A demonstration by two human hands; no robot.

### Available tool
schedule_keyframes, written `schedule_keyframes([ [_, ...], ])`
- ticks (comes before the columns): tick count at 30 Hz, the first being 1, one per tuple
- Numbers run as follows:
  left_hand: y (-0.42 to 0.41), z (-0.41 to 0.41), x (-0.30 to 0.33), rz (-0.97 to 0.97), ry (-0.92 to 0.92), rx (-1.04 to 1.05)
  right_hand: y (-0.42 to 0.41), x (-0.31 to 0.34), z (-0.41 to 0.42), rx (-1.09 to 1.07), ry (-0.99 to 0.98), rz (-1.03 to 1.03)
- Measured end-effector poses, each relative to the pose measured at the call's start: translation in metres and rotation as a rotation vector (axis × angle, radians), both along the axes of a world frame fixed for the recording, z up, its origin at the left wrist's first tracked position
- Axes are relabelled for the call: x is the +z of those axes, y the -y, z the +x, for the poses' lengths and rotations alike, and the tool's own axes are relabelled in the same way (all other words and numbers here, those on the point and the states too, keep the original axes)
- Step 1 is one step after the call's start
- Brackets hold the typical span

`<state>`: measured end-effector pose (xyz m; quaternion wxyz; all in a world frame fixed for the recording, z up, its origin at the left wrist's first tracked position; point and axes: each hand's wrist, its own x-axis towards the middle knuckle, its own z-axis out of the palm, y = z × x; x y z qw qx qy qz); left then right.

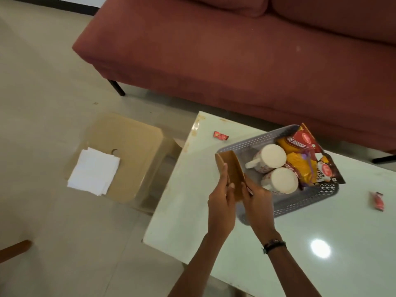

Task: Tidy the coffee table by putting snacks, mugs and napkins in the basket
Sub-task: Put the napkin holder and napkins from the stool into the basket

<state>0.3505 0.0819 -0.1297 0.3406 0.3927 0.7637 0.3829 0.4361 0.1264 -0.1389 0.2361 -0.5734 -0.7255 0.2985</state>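
We are gripping the brown napkin stack (230, 175) edge-up in the left hand (220, 205) and right hand (258, 202), fingers pinching its sides, at the basket (308, 200) rim; we are advising a flat slide beside the mugs (270, 158). Beyond: glossy table (192, 200), stool bearing white napkins (94, 170), red sofa (214, 50).

1. On the coffee table (192, 211): a basket (304, 202) near the far left corner.
2. In the basket: two mugs (270, 157) side by side, snack packets (304, 166) just right of them, against the far wall.
3. Over the basket's left rim: a stack of napkins (230, 172), held between the left hand (221, 207) and the right hand (257, 204).
4. On the tabletop behind the basket to its left: a small wrapper (220, 136); right of the basket, well apart: another wrapper (377, 200).
5. Left of the table, on the floor: a stool (132, 142) with a pile of paper sheets (94, 170) on top.
6. Behind the table: a sofa (214, 61).
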Motion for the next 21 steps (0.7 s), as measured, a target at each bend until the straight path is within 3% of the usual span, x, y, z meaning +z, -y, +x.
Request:
schedule_keyframes([
  [4, -0.011, 0.025, -0.031, -0.094, 0.022, -0.055, -0.009, -0.026, 0.03, -0.03, 0.041, -0.082],
  [8, -0.019, 0.031, -0.065, -0.115, -0.266, -0.016, -0.014, -0.057, 0.038, -0.017, 0.042, -0.159],
  [10, -0.023, 0.03, -0.074, -0.139, -0.318, -0.024, -0.015, -0.073, 0.038, -0.011, 0.054, -0.192],
  [16, -0.025, 0.027, -0.086, -0.231, -0.293, -0.045, -0.011, -0.081, 0.038, -0.028, 0.038, -0.239],
  [21, -0.022, 0.025, -0.073, -0.141, -0.275, 0.029, -0.006, -0.069, 0.039, -0.032, 0.096, -0.176],
])
